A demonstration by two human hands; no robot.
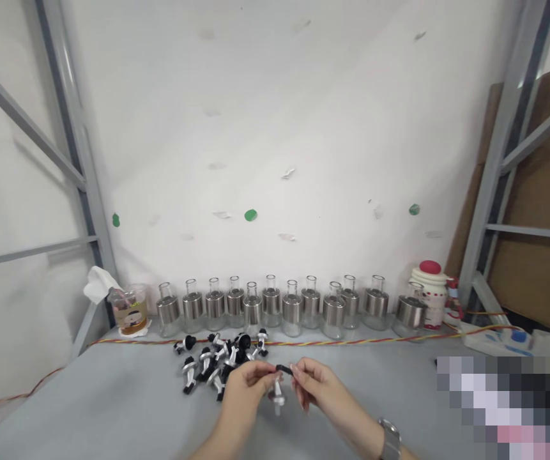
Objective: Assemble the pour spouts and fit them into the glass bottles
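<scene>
My left hand point(250, 386) is closed in a pinch around a silver pour spout point(278, 399), whose disc-shaped flange hangs below the fingertips. At the spout's upper end is a small black tip point(284, 369), lying between both hands. The thumb and fingers of my right hand point(313, 382) pinch the right end of this black tip. Whether the tip is joined to the spout is hidden by the fingers. A loose pile of similar silver and black pour spouts point(206, 361) lies on the grey table beside my left hand.
Several glass bottles with metal sleeves point(292, 308) stand along the back. A plastic cup point(129, 310) is at left, a cream jar with a red lid point(430, 294) at right. A red-yellow twisted cord point(332, 343) crosses the table point(112, 396). Pixelated blur covers the lower right.
</scene>
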